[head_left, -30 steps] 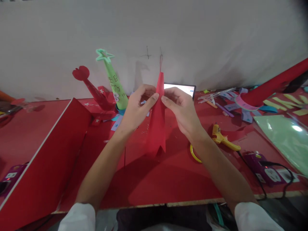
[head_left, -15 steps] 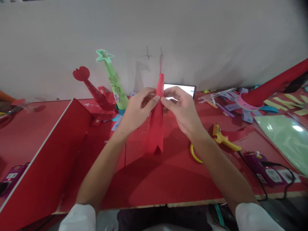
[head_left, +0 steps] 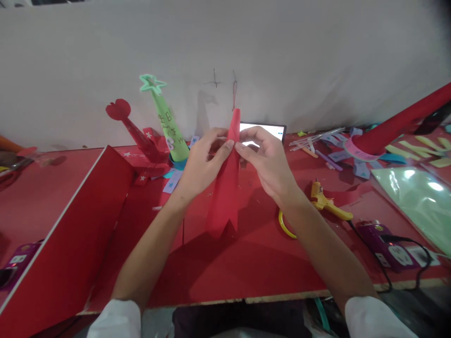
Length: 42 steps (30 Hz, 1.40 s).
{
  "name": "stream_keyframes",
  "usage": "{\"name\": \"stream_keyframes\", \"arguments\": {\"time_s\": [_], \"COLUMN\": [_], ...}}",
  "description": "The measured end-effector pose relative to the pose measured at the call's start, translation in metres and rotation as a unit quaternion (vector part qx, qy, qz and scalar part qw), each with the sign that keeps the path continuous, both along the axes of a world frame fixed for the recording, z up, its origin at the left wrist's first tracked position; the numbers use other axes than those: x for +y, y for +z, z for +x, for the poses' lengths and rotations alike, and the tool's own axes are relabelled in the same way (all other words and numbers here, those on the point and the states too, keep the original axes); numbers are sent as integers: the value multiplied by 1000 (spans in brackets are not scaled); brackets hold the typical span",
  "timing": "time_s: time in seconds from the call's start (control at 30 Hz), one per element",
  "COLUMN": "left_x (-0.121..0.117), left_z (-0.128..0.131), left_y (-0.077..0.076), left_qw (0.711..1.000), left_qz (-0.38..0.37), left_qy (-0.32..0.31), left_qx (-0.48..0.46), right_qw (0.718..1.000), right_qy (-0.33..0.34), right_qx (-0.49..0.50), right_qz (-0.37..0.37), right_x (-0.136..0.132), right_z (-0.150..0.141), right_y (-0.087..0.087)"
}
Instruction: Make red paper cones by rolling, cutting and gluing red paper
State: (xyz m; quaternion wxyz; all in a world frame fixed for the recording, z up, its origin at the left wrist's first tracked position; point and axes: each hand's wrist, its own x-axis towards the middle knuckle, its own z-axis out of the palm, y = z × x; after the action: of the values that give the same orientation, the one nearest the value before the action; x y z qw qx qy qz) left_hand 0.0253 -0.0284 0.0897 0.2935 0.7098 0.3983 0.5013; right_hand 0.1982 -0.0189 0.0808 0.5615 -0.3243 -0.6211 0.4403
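A tall red paper cone (head_left: 227, 192), narrow at the top and notched at its lower edge, hangs over the table in front of me. My left hand (head_left: 207, 159) pinches it from the left below its narrow end, thumb in front and fingers behind. From the right, my right hand (head_left: 268, 162) grips the same spot, its thumb tip almost meeting the other thumb. The fingers behind the paper are partly hidden. A tablet with a lit screen (head_left: 278, 131) leans against the wall behind my right hand.
Left at the back stand a green paper cone with a star top (head_left: 171, 131) and a red heart-topped cone (head_left: 136, 131). A red divider board (head_left: 77, 225) rises at left. To the right lie a yellow glue gun (head_left: 329, 204), a purple power socket (head_left: 387, 249) and a yellow-handled tool (head_left: 286, 225).
The lower part of the red paper cone has spread wider, its bottom edge shifting left and toward me. Both hands keep their pinch at nearly the same place.
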Motion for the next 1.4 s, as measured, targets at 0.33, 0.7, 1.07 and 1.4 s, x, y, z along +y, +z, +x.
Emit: {"name": "stream_keyframes", "arguments": {"time_s": [0.33,0.7,1.07,1.4], "left_x": [0,1,1,5], "left_z": [-1,-3,-2,-4], "left_y": [-1,-1,-2,-6], "left_qw": [1000,1000,1000,998], "left_qz": [3,0,-7,10], "left_qy": [-6,0,1,34], "left_qx": [5,25,-1,-46], "right_qw": [1000,1000,1000,999], "right_qy": [-11,-3,-8,12], "right_qx": [-15,-9,-23,-36], "right_qz": [4,-18,-2,8], "right_x": [-1,-1,0,-2], "right_z": [1,2,1,-1], "right_y": [4,3,0,0]}}
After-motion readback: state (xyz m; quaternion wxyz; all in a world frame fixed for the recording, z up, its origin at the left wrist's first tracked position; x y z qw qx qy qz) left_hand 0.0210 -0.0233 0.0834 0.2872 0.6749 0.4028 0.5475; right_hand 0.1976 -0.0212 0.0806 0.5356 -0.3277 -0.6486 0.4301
